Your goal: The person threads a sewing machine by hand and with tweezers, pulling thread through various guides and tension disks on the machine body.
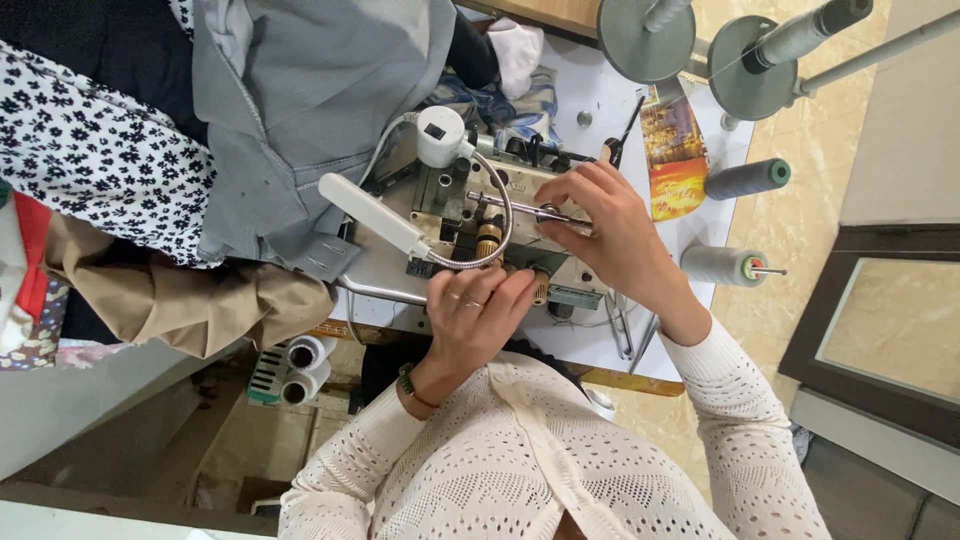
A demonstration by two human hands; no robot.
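Nearest the camera is the person's own cream knitted cardigan [560,460], both sleeves reaching up toward the sewing machine [480,215] on the white desk [600,340].

The left hand [478,315], with rings on two fingers and a green bead bracelet [408,385] at the wrist, rests at the machine's near edge — its fingers pressed together and curled down onto a brass-coloured knob [537,285], though whether they truly grip it I cannot tell.

The right hand [610,230] lies over the right end of the machine, thumb and forefinger pinching at a thin metal rod [525,208] that runs across the top; the other fingers are loosely bent beside it.

A white lamp [372,213] on a flexible metal neck arches over the machine's middle. Left of the machine hangs grey cloth [300,110], beside it a white fabric with dark flowers [100,150], and below them a tan garment [190,300].

Just right of the right wrist lies a pale grey thread cone [720,265]; a darker grey-blue cone [748,178] sits beyond it. Farthest off stand two round grey discs of a thread stand [700,40].
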